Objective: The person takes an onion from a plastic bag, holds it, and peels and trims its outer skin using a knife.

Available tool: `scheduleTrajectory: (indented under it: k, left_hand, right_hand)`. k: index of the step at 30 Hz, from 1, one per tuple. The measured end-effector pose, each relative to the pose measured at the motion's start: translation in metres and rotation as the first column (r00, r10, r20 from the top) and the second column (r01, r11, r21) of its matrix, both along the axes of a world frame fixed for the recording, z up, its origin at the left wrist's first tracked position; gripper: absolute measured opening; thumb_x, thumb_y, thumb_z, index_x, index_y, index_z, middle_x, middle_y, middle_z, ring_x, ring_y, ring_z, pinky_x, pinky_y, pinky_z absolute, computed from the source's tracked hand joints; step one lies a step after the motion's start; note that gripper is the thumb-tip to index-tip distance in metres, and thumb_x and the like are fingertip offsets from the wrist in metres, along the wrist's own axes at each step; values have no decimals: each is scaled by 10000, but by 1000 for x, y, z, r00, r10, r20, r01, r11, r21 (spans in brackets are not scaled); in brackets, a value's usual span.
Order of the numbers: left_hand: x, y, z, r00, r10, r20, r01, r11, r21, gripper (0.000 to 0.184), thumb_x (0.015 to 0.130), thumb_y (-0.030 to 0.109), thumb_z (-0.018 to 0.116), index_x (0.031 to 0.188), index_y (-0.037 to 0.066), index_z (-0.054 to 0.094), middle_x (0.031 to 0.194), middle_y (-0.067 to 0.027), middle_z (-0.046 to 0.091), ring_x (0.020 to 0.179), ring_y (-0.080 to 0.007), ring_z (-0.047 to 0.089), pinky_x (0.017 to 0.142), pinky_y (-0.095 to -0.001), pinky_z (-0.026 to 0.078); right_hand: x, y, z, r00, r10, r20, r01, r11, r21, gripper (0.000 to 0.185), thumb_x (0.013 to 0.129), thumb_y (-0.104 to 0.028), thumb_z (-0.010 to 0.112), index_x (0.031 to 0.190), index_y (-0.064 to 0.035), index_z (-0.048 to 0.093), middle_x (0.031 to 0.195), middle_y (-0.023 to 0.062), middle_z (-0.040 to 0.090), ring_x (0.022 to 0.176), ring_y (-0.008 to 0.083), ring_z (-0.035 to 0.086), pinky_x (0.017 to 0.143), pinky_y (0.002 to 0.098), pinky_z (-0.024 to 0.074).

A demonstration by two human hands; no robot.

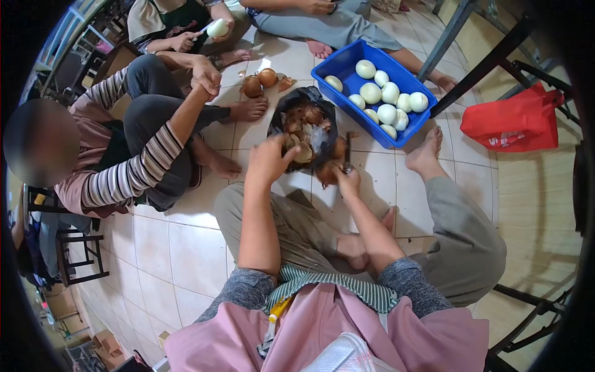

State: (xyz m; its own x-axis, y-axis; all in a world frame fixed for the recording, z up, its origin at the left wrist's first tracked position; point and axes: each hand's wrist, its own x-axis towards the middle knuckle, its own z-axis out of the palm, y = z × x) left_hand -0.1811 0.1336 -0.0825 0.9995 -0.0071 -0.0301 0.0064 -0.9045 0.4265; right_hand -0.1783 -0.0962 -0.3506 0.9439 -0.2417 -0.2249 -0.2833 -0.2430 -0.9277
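Note:
My left hand (pixel 269 158) is raised over the near side of a black plastic bag (pixel 274 127), thumb and fingers apart, with nothing visible in it. Brown onion skins (pixel 305 121) fill the bag. Low in front of me, my right hand (pixel 349 181) is closed around what looks like a dark-bladed knife (pixel 348 149). A brown-skinned onion (pixel 327 170) is against the thumb side of that hand; the fingers partly hide how it is supported.
A blue plastic tub (pixel 338 102) holds several peeled onions (pixel 370 93). Unpeeled onions (pixel 251 85) lie on the tiled floor. A red bag (pixel 508 121) is at right beside table legs. Co-workers sit left and ahead; one holds a peeled onion (pixel 217 28) and knife.

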Motion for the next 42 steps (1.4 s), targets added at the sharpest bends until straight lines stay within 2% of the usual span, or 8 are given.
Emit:
scheduleTrajectory:
  k: [4, 8, 14, 18, 23, 30, 34, 42]
  left_hand:
    - [-1, 9, -20, 969, 56, -239, -62, 998, -21, 566, 875, 551, 643, 1154, 59, 661, 1042, -179, 687, 1038, -352, 643, 886, -499, 455]
    - [-1, -27, 10, 888, 44, 458, 1, 995, -98, 317, 885, 316, 654, 961, 8, 652, 940, -217, 699, 942, -388, 669, 800, -472, 515]
    - [-27, -85, -19, 817, -237, -526, 324, 943, 77, 339, 911, 296, 517, 1092, 79, 707, 1061, -168, 718, 1025, -377, 664, 842, -487, 520]
    - [-14, -62, -112, 847, -18, -532, 201, 936, 289, 493, 940, 335, 504, 1373, 107, 562, 1376, -167, 572, 1315, -372, 495, 960, -492, 490]
    - [-9, -48, -201, 800, 155, -580, 13, 962, 274, 589, 986, 333, 470, 1525, 137, 338, 1436, -196, 497, 1337, -405, 461, 983, -480, 500]
    - [-14, -58, -139, 856, 131, -500, 13, 961, 276, 554, 961, 419, 498, 1398, 81, 448, 1212, -178, 665, 1051, -368, 679, 891, -461, 542]
    - [-12, -49, -83, 673, -422, -607, 226, 899, -375, 842, 791, 582, 657, 1367, -10, 488, 1096, -173, 701, 918, -260, 701, 805, -370, 571]
    - [19, -44, -71, 992, -122, 16, 63, 395, -916, 479, 845, 313, 755, 1143, 56, 481, 914, -43, 592, 736, -120, 601, 626, -278, 526]
  right_hand:
    - [-10, -24, 19, 998, -10, -68, 18, 994, 111, 404, 762, -227, 799, 1080, -14, 671, 821, 71, 706, 747, 177, 669, 700, 321, 520]
    - [-9, -26, -20, 964, -238, 118, 229, 970, 85, 319, 795, -191, 776, 1010, 8, 650, 836, 118, 695, 781, 190, 668, 737, 326, 505]
    - [17, -6, 127, 849, -370, 377, 174, 870, 462, 252, 894, -119, 712, 1099, 5, 632, 1026, 80, 669, 890, 165, 632, 795, 290, 499]
    - [21, 31, 224, 829, -239, 506, -5, 901, 434, 263, 898, -111, 715, 1116, 1, 618, 1076, 74, 658, 890, 137, 622, 805, 289, 507]
    - [42, 75, 231, 912, 203, 356, -183, 979, -88, 368, 814, -273, 788, 1023, 14, 691, 910, 148, 724, 837, 228, 694, 783, 355, 532]
    - [75, 59, 187, 962, 29, 270, 119, 848, -516, 307, 832, -299, 636, 1028, -74, 711, 936, 207, 722, 868, 400, 694, 770, 511, 533]
    - [73, 36, 196, 963, 44, 266, 123, 807, -578, 376, 872, -414, 634, 990, -67, 719, 889, 214, 719, 856, 418, 688, 753, 511, 528]
    - [103, 23, 205, 929, 335, 154, -225, 845, -485, 352, 761, -290, 790, 939, 4, 711, 850, 225, 711, 845, 402, 683, 768, 469, 522]
